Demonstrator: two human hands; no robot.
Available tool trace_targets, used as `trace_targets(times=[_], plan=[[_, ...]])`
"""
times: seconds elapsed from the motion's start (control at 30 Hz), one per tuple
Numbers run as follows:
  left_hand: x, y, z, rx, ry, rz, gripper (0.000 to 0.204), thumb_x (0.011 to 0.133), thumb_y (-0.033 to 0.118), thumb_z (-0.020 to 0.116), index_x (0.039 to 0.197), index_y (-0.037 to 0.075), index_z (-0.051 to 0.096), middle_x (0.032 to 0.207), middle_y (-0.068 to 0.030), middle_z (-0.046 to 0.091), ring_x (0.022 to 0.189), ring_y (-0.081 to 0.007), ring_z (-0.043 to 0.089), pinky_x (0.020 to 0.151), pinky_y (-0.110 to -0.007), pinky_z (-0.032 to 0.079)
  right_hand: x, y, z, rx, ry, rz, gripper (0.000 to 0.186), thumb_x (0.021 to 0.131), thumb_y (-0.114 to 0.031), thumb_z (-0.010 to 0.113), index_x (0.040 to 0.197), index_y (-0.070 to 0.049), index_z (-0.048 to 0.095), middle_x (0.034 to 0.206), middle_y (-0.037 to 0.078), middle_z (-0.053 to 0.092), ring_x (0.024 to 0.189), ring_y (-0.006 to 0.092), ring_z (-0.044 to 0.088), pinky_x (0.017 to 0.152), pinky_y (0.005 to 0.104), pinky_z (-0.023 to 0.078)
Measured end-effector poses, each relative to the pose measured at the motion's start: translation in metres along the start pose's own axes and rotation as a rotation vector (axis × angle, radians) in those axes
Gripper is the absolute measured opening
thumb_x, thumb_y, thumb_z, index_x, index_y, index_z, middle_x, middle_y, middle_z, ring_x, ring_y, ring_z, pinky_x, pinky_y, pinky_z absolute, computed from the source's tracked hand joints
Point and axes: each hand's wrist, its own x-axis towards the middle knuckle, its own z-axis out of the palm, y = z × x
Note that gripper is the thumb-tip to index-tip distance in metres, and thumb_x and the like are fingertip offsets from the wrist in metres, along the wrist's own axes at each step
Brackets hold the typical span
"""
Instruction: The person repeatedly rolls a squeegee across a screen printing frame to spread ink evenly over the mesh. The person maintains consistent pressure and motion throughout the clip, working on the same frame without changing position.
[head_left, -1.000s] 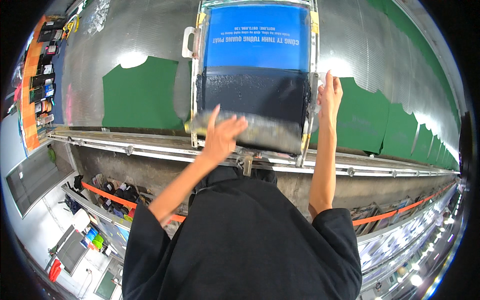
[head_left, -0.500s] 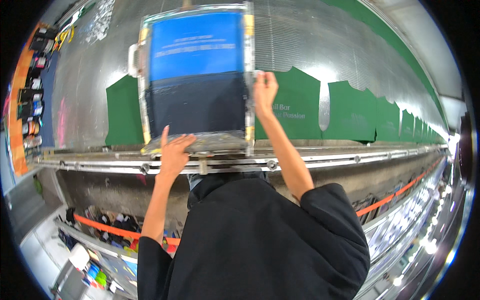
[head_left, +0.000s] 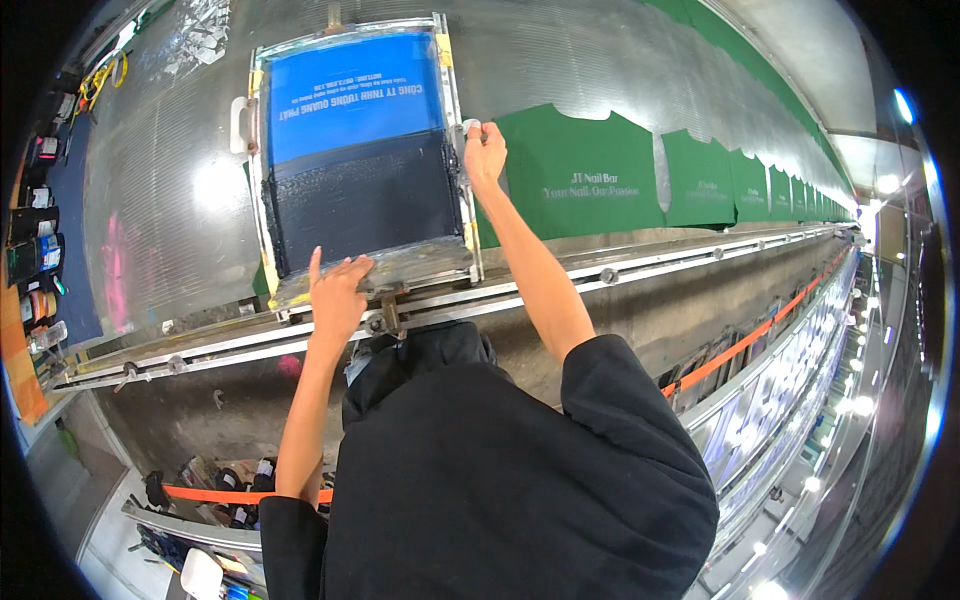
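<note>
The left hand (head_left: 338, 290) lies with fingers spread flat on the near edge of the printing screen frame (head_left: 455, 130); the right hand (head_left: 483, 150) grips its right rail. The frame rests on the counter (head_left: 170, 200), beside green shirts (head_left: 580, 175).

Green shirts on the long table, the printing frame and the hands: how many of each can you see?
Green shirts with white print, clearly separate: 3; further ones blur together.
Metal-framed blue printing screen: 1
Hands, left hand and right hand: 2
Total: 6
</note>
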Motion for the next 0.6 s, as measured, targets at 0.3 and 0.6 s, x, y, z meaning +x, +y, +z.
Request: trace_targets(times=[0.3, 0.6], plan=[[0.016, -0.069, -0.058, 0.096, -0.292, -0.014, 0.046, 0.080, 0.009, 0.076, 0.127, 0.013, 0.074, 0.125, -0.0090, 0.075, 0.116, -0.0259, 0.071, 0.128, -0.052, 0.021, -0.054, -0.066, -0.051, -0.454, -0.158, -0.705, 0.072, 0.095, -0.054, 0.067, 0.138, 0.002, 0.055, 0.127, 0.023, 0.067, 0.124, 0.0429, 0.060, 0.110, 0.0576, 0.039], [0.003, -0.104, -0.059, 0.113, -0.218, 0.092, 0.042, 0.069, 0.008, 0.074, 0.111, 0.011, 0.081, 0.096, -0.0122, 0.080, 0.094, -0.0290, 0.076, 0.131, -0.051, 0.014, -0.162, -0.053, -0.091, -0.652, -0.875, -0.511, 0.048, 0.070, 0.002, 0.064, 0.116, -0.008, 0.077, 0.113, 0.013, 0.078, 0.101, 0.0326, 0.075, 0.085, 0.0452, 0.060]])
